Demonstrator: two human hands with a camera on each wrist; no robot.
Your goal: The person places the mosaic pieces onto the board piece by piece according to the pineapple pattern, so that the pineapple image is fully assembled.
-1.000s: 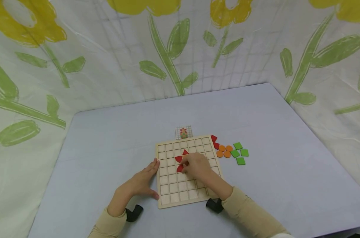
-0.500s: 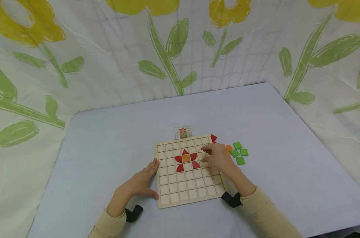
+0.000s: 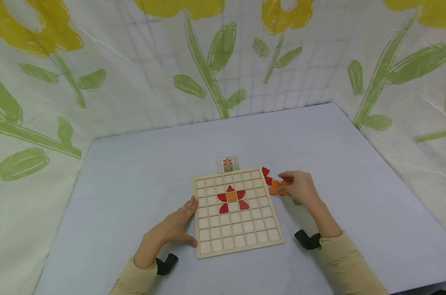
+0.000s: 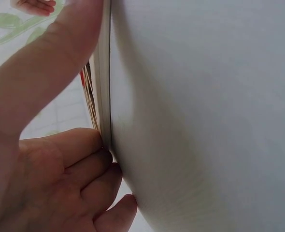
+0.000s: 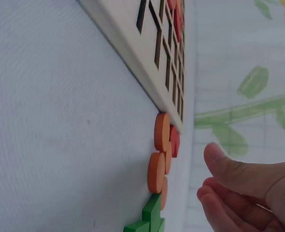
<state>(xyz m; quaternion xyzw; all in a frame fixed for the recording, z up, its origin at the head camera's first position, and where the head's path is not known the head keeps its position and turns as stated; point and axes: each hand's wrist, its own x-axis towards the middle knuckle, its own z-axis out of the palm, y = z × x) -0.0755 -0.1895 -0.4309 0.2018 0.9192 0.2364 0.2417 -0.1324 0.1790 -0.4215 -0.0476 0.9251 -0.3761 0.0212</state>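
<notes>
A wooden grid board (image 3: 241, 249) lies on the table. On it, an orange square (image 3: 232, 196) sits among a red triangle (image 3: 230, 189) and several red rounded pieces (image 3: 224, 209). My left hand (image 3: 173, 227) rests against the board's left edge, thumb and fingers spread along it; the left wrist view shows the fingertips touching that edge. My right hand (image 3: 303, 189) hovers over the orange discs (image 3: 273, 191) beside the board, thumb and fingers apart with nothing between them. In the right wrist view the hand (image 5: 249, 188) is raised clear of the discs.
Two red pieces (image 3: 266, 171) lie by the board's upper right corner. Green squares (image 5: 152, 212) sit beyond the discs, mostly hidden under my right hand in the head view. A small pattern card (image 3: 228, 164) lies behind the board. A flowered curtain (image 3: 149, 82) rises behind the table.
My right hand has left the pieces on the board and moved right, over the loose discs. The orange square and red pieces it covered are now visible. The left hand stays put.
</notes>
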